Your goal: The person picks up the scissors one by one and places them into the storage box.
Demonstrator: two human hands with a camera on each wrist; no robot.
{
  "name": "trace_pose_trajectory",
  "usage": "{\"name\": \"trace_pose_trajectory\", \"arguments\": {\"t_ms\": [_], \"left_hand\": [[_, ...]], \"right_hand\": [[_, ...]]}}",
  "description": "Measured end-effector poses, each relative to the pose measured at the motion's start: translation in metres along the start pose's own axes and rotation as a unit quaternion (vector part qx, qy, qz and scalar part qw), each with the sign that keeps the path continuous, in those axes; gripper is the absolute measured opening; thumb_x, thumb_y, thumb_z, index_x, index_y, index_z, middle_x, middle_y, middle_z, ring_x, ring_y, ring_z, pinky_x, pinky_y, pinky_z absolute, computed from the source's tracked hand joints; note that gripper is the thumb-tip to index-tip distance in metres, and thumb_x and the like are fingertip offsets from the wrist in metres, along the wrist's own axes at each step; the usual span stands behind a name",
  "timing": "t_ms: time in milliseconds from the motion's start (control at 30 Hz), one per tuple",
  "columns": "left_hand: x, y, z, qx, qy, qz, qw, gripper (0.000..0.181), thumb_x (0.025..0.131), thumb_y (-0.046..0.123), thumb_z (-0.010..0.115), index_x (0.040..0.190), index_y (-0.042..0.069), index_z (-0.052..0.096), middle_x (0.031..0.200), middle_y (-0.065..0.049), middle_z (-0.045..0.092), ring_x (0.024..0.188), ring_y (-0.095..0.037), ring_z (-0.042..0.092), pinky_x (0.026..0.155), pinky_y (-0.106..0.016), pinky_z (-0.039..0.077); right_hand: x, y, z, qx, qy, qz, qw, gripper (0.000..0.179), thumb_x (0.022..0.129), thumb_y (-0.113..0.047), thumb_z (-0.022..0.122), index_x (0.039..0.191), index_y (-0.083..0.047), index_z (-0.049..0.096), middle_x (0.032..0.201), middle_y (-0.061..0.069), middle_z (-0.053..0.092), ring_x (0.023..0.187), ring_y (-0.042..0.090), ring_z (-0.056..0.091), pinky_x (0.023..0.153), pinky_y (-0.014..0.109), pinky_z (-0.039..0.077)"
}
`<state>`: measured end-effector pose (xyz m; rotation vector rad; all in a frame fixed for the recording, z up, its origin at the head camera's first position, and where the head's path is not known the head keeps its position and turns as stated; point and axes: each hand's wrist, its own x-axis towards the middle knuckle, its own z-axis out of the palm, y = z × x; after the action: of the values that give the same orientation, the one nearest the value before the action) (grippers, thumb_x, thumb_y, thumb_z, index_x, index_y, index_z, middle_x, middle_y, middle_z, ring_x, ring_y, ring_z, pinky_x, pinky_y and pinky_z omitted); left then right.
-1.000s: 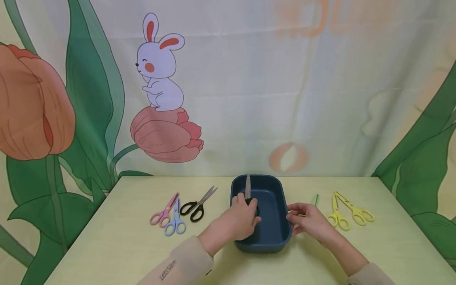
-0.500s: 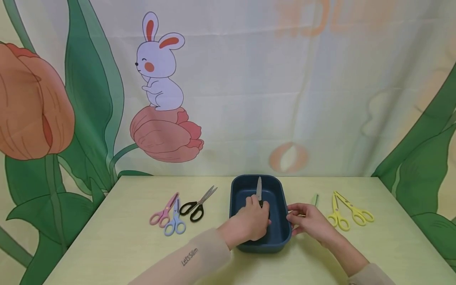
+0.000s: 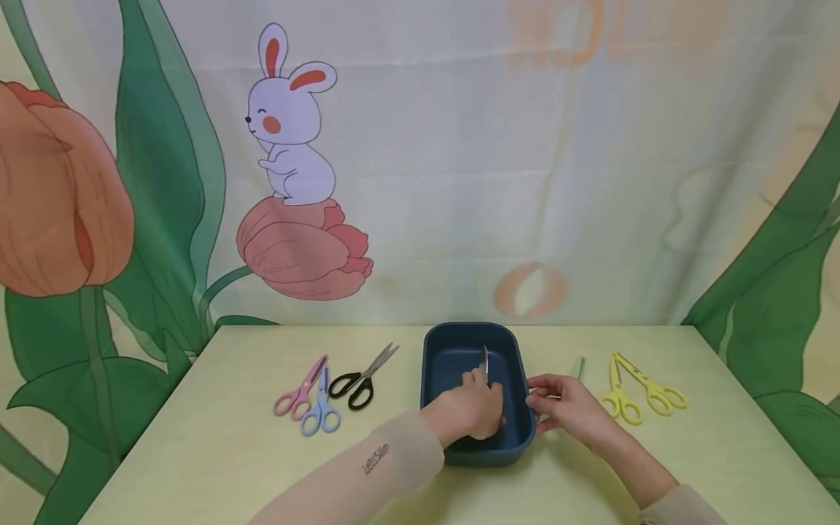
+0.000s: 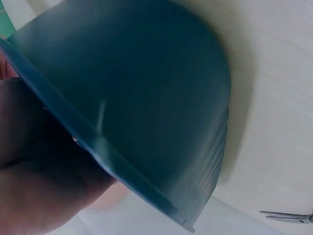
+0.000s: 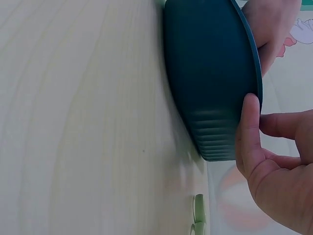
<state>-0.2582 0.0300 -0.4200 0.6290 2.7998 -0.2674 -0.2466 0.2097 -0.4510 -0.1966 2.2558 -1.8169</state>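
Observation:
My left hand reaches down inside a dark blue bin, its fingers curled round the black-handled scissors. Only the blades of those scissors show, pointing away toward the bin's far end; the handles are mostly covered. In the left wrist view the bin's wall hides the fingertips of that hand. On the bin's right side my right hand pinches the rim, with fingers on both sides of the wall in the right wrist view.
Left of the bin lie pink scissors, blue scissors and another black pair. To the right are green scissors, partly behind my right hand, and two yellow pairs. A printed curtain hangs behind the table.
My left hand has moved rightward and lower inside the bin with the black scissors, whose blades now show less and sit nearer. The right hand has stayed on the rim.

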Motion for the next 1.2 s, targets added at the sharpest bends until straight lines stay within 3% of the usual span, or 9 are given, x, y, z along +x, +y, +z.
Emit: {"name": "trace_pose_trajectory", "arguments": {"t_ms": [133, 300, 700, 867, 1067, 1200], "left_hand": [[0.005, 0.002, 0.001, 0.038, -0.01, 0.002, 0.9992, 0.051, 0.105, 0.043, 0.054, 0.142, 0.007, 0.054, 0.132, -0.019, 0.048, 0.118, -0.029, 0.043, 0.099, -0.035, 0.046], [0.011, 0.006, 0.007, 0.05, -0.024, 0.0, 0.9985, 0.046, 0.106, 0.033, 0.053, 0.144, 0.007, 0.052, 0.139, -0.02, 0.048, 0.12, -0.03, 0.044, 0.1, -0.037, 0.047], [0.042, 0.015, 0.038, 0.121, -0.019, 0.009, 0.9924, 0.044, 0.102, 0.035, 0.058, 0.138, 0.01, 0.056, 0.125, -0.016, 0.057, 0.105, -0.029, 0.049, 0.097, -0.039, 0.043], [0.035, 0.013, 0.033, 0.089, -0.018, 0.006, 0.9958, 0.051, 0.101, 0.039, 0.06, 0.143, 0.012, 0.051, 0.129, -0.017, 0.054, 0.109, -0.029, 0.049, 0.1, -0.038, 0.044], [0.011, 0.011, 0.015, 0.058, -0.027, 0.016, 0.9978, 0.066, 0.098, 0.049, 0.061, 0.15, 0.012, 0.045, 0.134, -0.017, 0.051, 0.115, -0.029, 0.046, 0.102, -0.038, 0.041], [0.0, 0.01, 0.006, 0.041, -0.024, 0.014, 0.9987, 0.065, 0.099, 0.049, 0.06, 0.151, 0.012, 0.045, 0.136, -0.019, 0.051, 0.119, -0.029, 0.047, 0.101, -0.036, 0.045]], "right_hand": [[0.0, 0.0, -0.001, 0.004, -0.005, -0.007, 1.0, 0.043, 0.102, 0.0, 0.058, 0.137, 0.02, 0.045, 0.104, 0.018, 0.058, 0.082, 0.023, 0.064, 0.065, 0.036, 0.06], [0.0, 0.0, -0.001, 0.005, -0.003, -0.008, 0.9999, 0.042, 0.102, 0.0, 0.058, 0.137, 0.02, 0.045, 0.103, 0.017, 0.058, 0.082, 0.022, 0.063, 0.065, 0.036, 0.061], [0.0, 0.0, -0.002, 0.014, -0.016, -0.01, 0.9997, 0.044, 0.102, -0.002, 0.058, 0.138, 0.02, 0.044, 0.102, 0.016, 0.057, 0.079, 0.021, 0.065, 0.067, 0.036, 0.061], [0.0, 0.0, -0.002, 0.009, -0.012, -0.012, 0.9998, 0.043, 0.103, -0.002, 0.058, 0.138, 0.02, 0.044, 0.103, 0.016, 0.057, 0.08, 0.022, 0.064, 0.066, 0.036, 0.061], [0.0, 0.001, -0.001, 0.006, -0.006, -0.005, 0.9999, 0.043, 0.103, -0.002, 0.058, 0.138, 0.019, 0.045, 0.103, 0.016, 0.057, 0.08, 0.023, 0.065, 0.065, 0.036, 0.061], [0.0, 0.002, -0.001, 0.007, -0.006, -0.003, 1.0, 0.043, 0.103, -0.002, 0.058, 0.138, 0.019, 0.045, 0.103, 0.016, 0.057, 0.079, 0.023, 0.065, 0.066, 0.036, 0.061]]}}
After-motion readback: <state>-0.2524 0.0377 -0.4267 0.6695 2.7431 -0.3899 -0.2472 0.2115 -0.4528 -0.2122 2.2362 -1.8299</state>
